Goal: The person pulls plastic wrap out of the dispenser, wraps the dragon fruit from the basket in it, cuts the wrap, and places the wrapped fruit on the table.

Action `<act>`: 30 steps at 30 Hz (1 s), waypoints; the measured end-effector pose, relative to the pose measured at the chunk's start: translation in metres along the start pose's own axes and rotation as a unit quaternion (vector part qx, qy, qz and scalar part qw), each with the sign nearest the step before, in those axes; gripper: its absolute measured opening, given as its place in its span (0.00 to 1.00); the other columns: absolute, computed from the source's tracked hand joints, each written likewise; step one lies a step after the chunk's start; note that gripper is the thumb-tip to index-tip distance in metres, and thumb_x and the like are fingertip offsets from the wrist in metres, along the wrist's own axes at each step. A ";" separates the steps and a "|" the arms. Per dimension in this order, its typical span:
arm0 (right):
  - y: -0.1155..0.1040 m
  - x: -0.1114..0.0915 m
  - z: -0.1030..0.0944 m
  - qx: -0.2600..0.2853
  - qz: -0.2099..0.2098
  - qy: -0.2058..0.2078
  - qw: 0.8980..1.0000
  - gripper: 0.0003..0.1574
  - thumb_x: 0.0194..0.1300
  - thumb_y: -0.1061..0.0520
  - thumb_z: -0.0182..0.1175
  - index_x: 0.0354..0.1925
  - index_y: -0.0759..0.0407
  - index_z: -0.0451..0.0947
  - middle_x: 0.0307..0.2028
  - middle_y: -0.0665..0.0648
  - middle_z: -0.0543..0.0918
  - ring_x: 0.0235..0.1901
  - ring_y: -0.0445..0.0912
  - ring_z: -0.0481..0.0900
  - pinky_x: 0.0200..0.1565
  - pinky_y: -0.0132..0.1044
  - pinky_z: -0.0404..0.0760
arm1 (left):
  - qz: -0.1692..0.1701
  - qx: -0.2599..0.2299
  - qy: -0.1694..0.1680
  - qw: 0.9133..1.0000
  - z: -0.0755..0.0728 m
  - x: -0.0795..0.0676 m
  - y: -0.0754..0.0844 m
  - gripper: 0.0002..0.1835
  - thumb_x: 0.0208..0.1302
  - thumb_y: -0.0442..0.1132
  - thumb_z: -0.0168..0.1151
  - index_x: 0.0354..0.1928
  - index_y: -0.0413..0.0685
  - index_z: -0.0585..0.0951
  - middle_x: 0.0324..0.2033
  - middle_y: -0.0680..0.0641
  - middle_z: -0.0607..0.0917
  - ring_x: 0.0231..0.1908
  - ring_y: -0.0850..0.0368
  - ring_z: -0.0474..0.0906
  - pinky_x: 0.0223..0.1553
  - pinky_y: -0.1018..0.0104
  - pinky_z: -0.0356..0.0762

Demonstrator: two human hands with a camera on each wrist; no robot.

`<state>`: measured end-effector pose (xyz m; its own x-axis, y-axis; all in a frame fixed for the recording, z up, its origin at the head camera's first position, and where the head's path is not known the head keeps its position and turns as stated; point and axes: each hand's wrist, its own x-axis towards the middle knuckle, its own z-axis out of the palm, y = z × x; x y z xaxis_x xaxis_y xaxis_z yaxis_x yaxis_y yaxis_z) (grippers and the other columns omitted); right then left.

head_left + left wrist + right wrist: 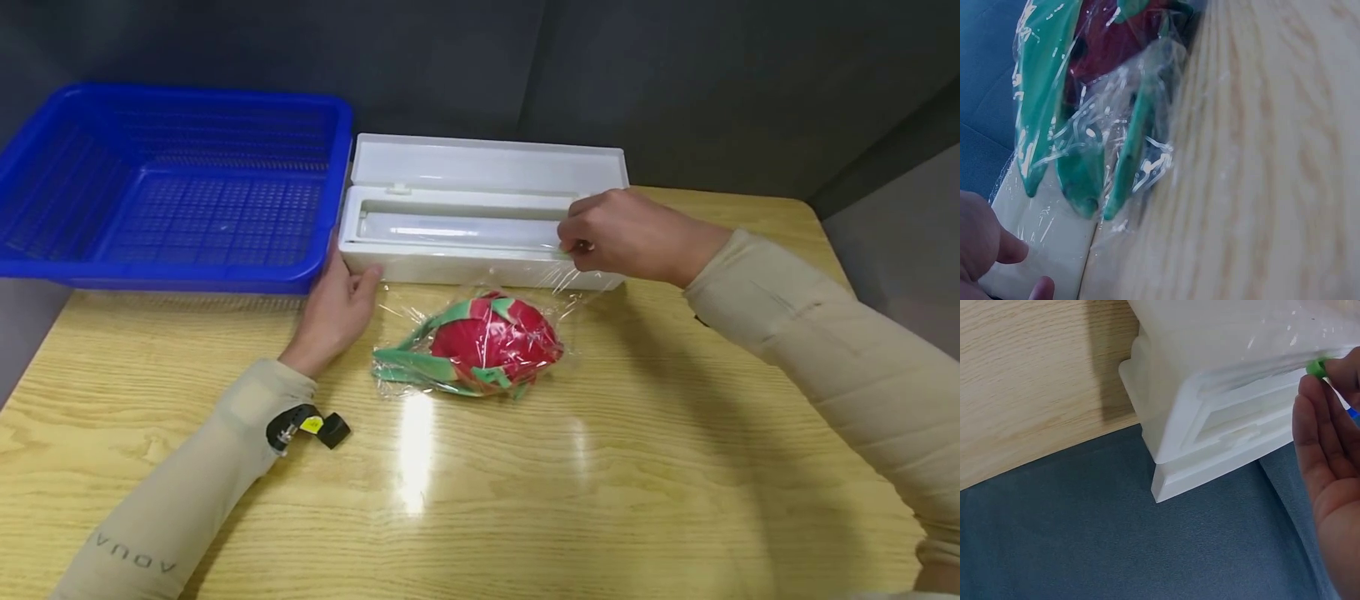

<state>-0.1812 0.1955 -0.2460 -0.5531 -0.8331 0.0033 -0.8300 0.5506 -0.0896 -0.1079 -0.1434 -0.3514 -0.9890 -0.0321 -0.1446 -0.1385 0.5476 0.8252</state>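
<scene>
A white cling film dispenser (442, 265) has its lid (487, 165) raised, exposing the roll of film (442, 229) inside. My left hand (333, 312) holds the dispenser's left end, its thumb at the front corner; some fingers are hidden. At the dispenser's front right edge, my right hand (630, 237) pinches a small green slider cutter (1316, 368), seen in the right wrist view. Clear film stretches from the box down over a dragon fruit (495, 342), red with green leaf tips, which lies on the table just in front. Wrinkled film covers its green tips in the left wrist view.
A blue plastic basket (195, 273) stands at the left, close against the dispenser and my left hand. Behind the wooden table (525, 500) rises a dark panel (450, 67). A black wrist camera mount (333, 431) juts from my left sleeve.
</scene>
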 end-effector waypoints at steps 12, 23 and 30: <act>0.004 -0.003 0.002 -0.021 -0.014 0.007 1.000 0.16 0.53 0.74 0.62 0.23 0.54 0.76 0.23 0.51 0.75 0.25 0.41 0.68 0.29 0.35 0.70 | 0.001 0.002 0.007 1.000 0.001 0.002 -0.002 0.41 0.81 0.50 0.47 0.84 0.59 0.37 0.68 0.32 0.76 0.60 0.38 0.78 0.66 0.41 0.74; 0.016 -0.024 0.004 -0.049 0.003 -0.005 0.999 0.17 0.53 0.74 0.64 0.23 0.53 0.75 0.23 0.51 0.74 0.24 0.40 0.67 0.29 0.33 0.69 | 0.000 -0.003 0.003 1.000 0.003 0.005 -0.001 0.41 0.81 0.49 0.47 0.84 0.59 0.36 0.70 0.31 0.74 0.66 0.36 0.77 0.71 0.41 0.72; 0.026 -0.044 0.008 -0.061 -0.004 0.036 0.997 0.16 0.49 0.75 0.69 0.26 0.55 0.80 0.26 0.51 0.80 0.24 0.39 0.72 0.27 0.40 0.78 | -0.009 0.002 0.001 1.000 0.002 0.004 -0.002 0.42 0.81 0.50 0.46 0.84 0.61 0.34 0.72 0.32 0.72 0.67 0.37 0.76 0.72 0.41 0.70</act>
<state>-0.1779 0.2459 -0.2567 -0.5471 -0.8337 0.0755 -0.8342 0.5504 0.0332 -0.1117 -0.1433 -0.3548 -0.9862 -0.0439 -0.1593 -0.1570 0.5506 0.8199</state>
